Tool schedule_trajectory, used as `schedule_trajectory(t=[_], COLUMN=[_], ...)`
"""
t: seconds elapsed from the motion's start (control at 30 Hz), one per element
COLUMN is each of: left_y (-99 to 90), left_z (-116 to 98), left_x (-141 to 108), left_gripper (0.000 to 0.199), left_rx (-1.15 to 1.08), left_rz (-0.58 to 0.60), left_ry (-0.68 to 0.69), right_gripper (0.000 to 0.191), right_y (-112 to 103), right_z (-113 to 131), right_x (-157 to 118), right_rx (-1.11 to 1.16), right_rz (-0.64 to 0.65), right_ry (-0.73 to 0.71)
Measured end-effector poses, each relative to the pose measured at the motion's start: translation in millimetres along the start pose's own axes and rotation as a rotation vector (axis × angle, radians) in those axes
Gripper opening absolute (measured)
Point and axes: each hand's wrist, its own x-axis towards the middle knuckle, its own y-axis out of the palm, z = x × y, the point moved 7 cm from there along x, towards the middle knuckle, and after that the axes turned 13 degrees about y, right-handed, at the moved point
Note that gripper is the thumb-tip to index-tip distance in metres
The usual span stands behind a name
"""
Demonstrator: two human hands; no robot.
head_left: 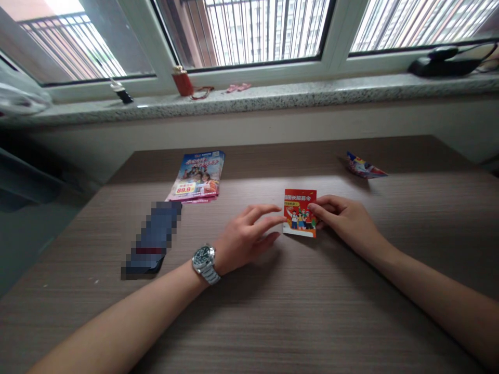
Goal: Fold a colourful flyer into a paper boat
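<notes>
Left hand: the left hand (245,239) lies low over the desk (273,322), palm down. Its fingers (265,218) are spread in a loose, wide shape, and the tips of the first two fingers come to the left edge of the card, touching it or just beside it.

Right hand: the right hand (343,221) holds the right edge of the card. The thumb (314,209) presses on the printed front, and the other fingers stay behind the card, so the grip is narrow.

Card: the red paper card (300,213) is between the two hands. It has colourful printed people on it. I cannot tell if it is lifted from the desk or rests on it.

Watch: a silver wristwatch (205,264) with a dark face sits on the left wrist, behind the left fingers.

Left of the fingers: a stack of leaflets (196,176) lies on the desk farther ahead, and a blurred flat object (152,239) lies nearer, beside the left hand.

Right of the fingers: a folded paper (366,166) lies ahead, near the far side of the desk.

Beyond the fingers: on the window sill (273,96) are a small red bag (182,82) and a black device (444,65), under the window (265,31).
</notes>
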Motion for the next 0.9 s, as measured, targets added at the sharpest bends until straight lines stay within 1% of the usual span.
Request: schedule_trajectory(t=[0.03,0.1,0.2,0.3,0.4,0.53,0.6,0.7,0.73,0.8,0.83,0.9], left_y=[4.1,11.9,21.6,27.9,30.4,29.0,27.9,26.6,26.3,26.5,26.9,27.4], left_z=[-3.6,-7.0,-7.8,-6.8,-5.5,-4.6,-4.4,-4.5,-4.7,-5.2,-5.5,-6.3], left_x=[0.3,-0.9,-3.5,-5.3,-5.9,-5.4,-5.0,-4.5,-4.5,-4.9,-5.4,-6.4], left_gripper=[0.032,0.036,0.04,0.046,0.048,0.048,0.048,0.047,0.048,0.049,0.05,0.052], left_rx=[0.007,0.027,0.034,0.016,-0.009,-0.03,-0.033,-0.033,-0.033,-0.032,-0.03,-0.025], left_rz=[0.065,0.17,0.269,0.338,0.386,0.409,0.417,0.418,0.417,0.42,0.424,0.429], left_ry=[0.061,0.123,0.15,0.141,0.112,0.078,0.064,0.054,0.054,0.059,0.063,0.073], right_gripper=[0.028,0.028,0.028,0.028,0.028,0.029,0.033,0.033,0.029,0.022,0.02,0.018], right_y=[-0.6,-1.5,-1.6,-0.9,-0.5,-5.0,-12.7,-20.2,-17.3,-4.2,3.0,14.8], right_z=[0.7,2.2,4.2,6.1,5.8,4.3,7.8,23.8,29.3,35.6,36.5,36.5], right_x=[0.8,1.7,1.5,0.8,1.9,6.0,5.9,-2.6,-6.2,-12.0,-14.3,-18.8], right_rx=[-0.037,-0.105,-0.163,-0.184,-0.202,-0.234,-0.261,-0.409,-0.468,-0.571,-0.6,-0.629], right_rz=[0.002,-0.003,-0.012,-0.022,-0.028,-0.044,-0.119,-0.272,-0.273,-0.181,-0.121,-0.039], right_ry=[-0.013,-0.037,-0.053,-0.072,-0.103,-0.153,-0.196,-0.362,-0.43,-0.551,-0.597,-0.686])
